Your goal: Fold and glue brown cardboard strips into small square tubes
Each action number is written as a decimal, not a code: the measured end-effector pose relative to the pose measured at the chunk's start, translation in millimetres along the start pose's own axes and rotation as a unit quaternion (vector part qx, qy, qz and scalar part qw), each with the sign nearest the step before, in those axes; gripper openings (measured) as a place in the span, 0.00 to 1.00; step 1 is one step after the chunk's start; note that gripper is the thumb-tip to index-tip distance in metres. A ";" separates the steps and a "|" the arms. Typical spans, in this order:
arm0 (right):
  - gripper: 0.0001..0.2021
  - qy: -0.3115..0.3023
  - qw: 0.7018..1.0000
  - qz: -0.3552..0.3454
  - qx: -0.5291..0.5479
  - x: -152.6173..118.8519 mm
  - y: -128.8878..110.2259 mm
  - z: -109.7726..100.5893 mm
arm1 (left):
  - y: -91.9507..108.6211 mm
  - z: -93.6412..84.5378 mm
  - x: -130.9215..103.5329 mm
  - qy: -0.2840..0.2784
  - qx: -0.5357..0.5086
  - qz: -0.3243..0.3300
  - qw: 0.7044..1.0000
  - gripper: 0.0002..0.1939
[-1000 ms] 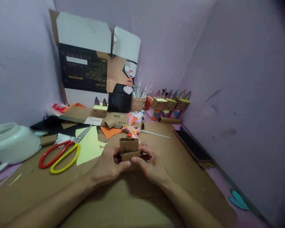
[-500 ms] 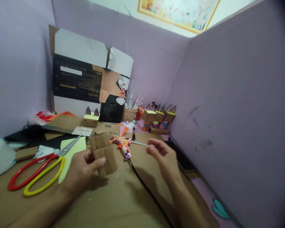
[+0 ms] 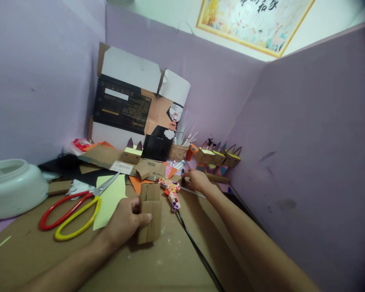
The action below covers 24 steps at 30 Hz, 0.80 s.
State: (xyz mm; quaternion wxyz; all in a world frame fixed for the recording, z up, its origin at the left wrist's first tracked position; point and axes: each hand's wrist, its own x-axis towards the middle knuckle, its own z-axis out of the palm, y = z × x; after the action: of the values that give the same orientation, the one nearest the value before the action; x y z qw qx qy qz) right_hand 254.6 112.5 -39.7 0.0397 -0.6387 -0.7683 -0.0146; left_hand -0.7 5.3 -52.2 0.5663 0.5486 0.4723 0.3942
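My left hand (image 3: 129, 221) grips a small folded cardboard piece (image 3: 151, 219), thumb on its front face, above the table. My right hand (image 3: 197, 181) reaches far forward, its fingers closing at a thin black pen (image 3: 183, 177); the fingertips partly cover the pen. Between the hands lies a glue gun (image 3: 170, 190) with a colourful flowered pattern. A white glue stick (image 3: 194, 192) sticks out of its back, under my right wrist, and its black cord runs toward me. Large scissors (image 3: 79, 211) with red and yellow handles lie left of my left hand, on pale yellow paper (image 3: 112, 194).
A white pot-like container (image 3: 15, 190) stands at the left. Behind are a flattened box (image 3: 121, 101) leaning on the wall, a basket of sticks (image 3: 178, 151) and several cardboard animal heads (image 3: 207, 156). Purple walls (image 3: 307, 121) bound the cardboard-covered table (image 3: 109, 267).
My right hand has moved forward from the glue stick to the black pen. My left hand has turned the cardboard piece more upright. The camera view has shifted left.
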 end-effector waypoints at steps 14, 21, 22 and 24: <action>0.07 0.094 0.991 -0.067 -0.071 -14.5 7.3 -4.4 | -7.7 4.4 -6.2 -0.038 0.138 0.082 0.986 0.12; 0.05 0.451 0.752 0.035 0.480 -108.9 -39.3 -20.8 | -7.5 9.1 -5.7 -0.029 0.125 0.081 0.988 0.10; 0.02 0.434 0.681 0.022 0.589 -120.4 -50.5 -21.6 | -8.5 9.2 -5.4 -0.024 0.127 0.083 0.988 0.10; 0.04 0.380 0.609 -0.002 0.696 -137.3 -69.5 -21.1 | -10.2 9.1 -5.3 -0.021 0.132 0.088 0.987 0.09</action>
State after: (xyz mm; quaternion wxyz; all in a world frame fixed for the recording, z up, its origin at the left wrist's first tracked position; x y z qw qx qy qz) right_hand 212.0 -36.4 -27.7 0.7605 -0.3547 -0.4642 0.2835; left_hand 6.0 -3.0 -62.2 0.4618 0.6661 0.4583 0.3647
